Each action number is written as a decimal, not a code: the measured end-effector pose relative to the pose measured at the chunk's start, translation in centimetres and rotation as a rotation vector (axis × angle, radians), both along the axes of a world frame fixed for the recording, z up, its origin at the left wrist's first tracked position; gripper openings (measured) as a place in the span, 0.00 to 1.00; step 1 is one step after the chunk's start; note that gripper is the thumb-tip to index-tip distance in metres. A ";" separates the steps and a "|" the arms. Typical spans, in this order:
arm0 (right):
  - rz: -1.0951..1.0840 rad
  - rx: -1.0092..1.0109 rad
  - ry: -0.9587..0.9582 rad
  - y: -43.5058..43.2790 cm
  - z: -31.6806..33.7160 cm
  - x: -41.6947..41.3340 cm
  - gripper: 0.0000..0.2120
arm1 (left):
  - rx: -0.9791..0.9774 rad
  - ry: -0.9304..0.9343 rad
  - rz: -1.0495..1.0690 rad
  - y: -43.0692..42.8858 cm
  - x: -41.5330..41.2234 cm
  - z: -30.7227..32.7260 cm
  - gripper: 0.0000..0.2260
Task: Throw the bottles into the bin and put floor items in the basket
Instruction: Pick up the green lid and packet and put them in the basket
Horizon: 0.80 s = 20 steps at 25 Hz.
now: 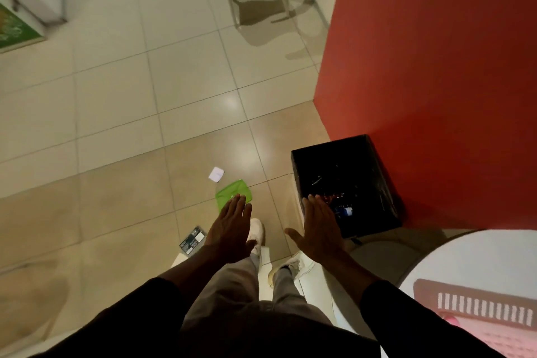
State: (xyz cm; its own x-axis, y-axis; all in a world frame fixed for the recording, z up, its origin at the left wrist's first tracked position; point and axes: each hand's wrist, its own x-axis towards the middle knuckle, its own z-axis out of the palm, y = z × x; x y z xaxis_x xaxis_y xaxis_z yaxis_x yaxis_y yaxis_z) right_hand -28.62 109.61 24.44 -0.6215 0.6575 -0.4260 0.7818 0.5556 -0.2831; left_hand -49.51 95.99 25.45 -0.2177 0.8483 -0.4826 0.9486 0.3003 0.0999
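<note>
Left hand (232,231) flat over green cloth (232,189), right hand (319,229) flat by black bin (334,146) — red wall (436,67) behind

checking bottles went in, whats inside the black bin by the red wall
Inside the black bin, red and blue items show near the front; bottles or not, unclear. The right grip covers its near-left corner.

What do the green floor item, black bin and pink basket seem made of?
Green floor item: probably soft cloth, matte; it lies limp and rumpled. Black bin: glossy plastic liner, judging by creased highlights; the body beneath is hidden. Pink basket: rigid moulded plastic, judging by its even slots.
</note>
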 end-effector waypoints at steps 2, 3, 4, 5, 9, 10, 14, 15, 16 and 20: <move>0.024 0.005 0.019 0.0 0.1 -0.5 0.50 | -0.008 0.006 0.033 -1.2 -0.1 0.1 0.45; 0.034 0.004 0.026 -0.1 0.2 -0.8 0.50 | -0.018 0.005 0.044 -1.6 -0.2 0.1 0.45; 0.039 -0.003 0.027 -0.2 0.3 -1.1 0.50 | -0.026 -0.001 0.055 -2.0 -0.3 0.0 0.45; 0.042 -0.006 0.028 -0.5 0.3 -1.4 0.50 | -0.026 -0.006 0.066 -2.5 -0.4 -0.1 0.45; 0.040 0.002 0.009 -2.1 0.3 -2.6 0.50 | -0.028 -0.033 0.071 -4.1 -0.9 -0.6 0.44; 0.048 0.003 -0.009 -2.7 0.3 -3.0 0.49 | -0.022 -0.045 0.073 -4.8 -1.2 -0.8 0.44; 0.060 0.046 -0.039 -6.5 0.4 -5.8 0.50 | -0.005 -0.087 0.070 -8.8 -4.1 -1.3 0.43; 0.057 0.047 -0.052 -7.7 0.5 -6.8 0.50 | -0.012 -0.100 0.062 -10.2 -5.2 -1.4 0.42; 0.041 0.050 -0.051 -9.0 0.5 -7.9 0.50 | -0.015 -0.110 0.062 -11.7 -6.5 -1.6 0.42; -0.037 0.005 -0.042 -14.6 -0.2 -11.9 0.49 | -0.064 -0.090 0.070 -17.3 -12.2 -2.2 0.41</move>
